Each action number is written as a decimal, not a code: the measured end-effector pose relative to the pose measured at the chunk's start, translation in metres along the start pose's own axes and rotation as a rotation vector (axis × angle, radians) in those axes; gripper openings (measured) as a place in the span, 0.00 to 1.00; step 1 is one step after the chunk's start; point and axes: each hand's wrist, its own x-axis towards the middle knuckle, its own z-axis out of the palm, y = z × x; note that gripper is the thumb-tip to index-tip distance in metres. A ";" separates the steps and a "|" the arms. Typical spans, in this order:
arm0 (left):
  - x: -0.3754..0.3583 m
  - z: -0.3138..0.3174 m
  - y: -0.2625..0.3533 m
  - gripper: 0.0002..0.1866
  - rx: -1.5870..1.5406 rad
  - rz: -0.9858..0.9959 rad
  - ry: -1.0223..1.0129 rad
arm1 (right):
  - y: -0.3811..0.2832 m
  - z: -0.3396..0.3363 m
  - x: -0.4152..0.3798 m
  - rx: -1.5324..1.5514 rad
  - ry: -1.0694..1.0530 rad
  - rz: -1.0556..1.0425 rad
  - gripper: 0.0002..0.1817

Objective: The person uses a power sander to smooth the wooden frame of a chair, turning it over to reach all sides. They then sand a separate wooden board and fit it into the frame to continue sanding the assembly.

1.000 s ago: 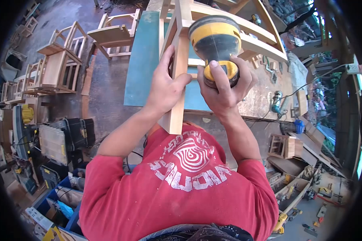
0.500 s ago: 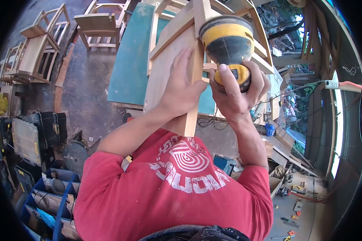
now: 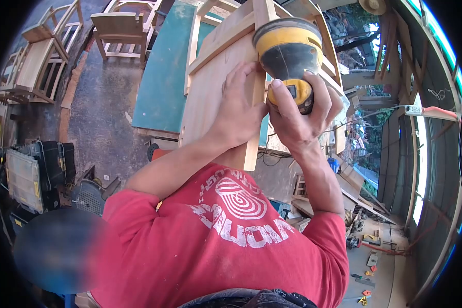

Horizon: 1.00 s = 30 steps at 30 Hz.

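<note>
A pale wooden chair [image 3: 218,64] lies tipped over on a teal-topped table [image 3: 161,77], its flat panel and rails facing me. My left hand [image 3: 236,110] grips the chair's edge, with the fingers laid on the panel and the thumb across the thick edge piece. In my right hand [image 3: 305,108] is a yellow and black orbital sander [image 3: 290,54], held by its rounded top. The sander's pad points away from me, close against the chair frame. Its contact with the wood is hidden.
More wooden chairs [image 3: 123,25] stand at the far left. Black tool cases [image 3: 49,159] sit at the left. Wood offcuts [image 3: 357,179] lie to the right, and a cable with an orange connector [image 3: 436,111] hangs there. Hand tools [image 3: 364,280] lie on the lower right floor.
The view has shifted slightly. My left thumb now lies nearer the right hand, and the sander sits slightly higher in view. A dark blurred round patch now covers the lower left.
</note>
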 end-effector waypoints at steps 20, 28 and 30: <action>-0.006 -0.005 0.013 0.29 0.130 0.032 -0.073 | 0.019 0.003 -0.039 -0.059 0.086 0.143 0.25; -0.008 -0.003 0.011 0.26 0.113 0.090 0.029 | 0.009 0.007 -0.026 0.006 0.108 0.144 0.34; -0.007 -0.006 0.025 0.26 0.155 0.159 0.011 | 0.014 0.009 -0.029 0.019 0.151 0.159 0.27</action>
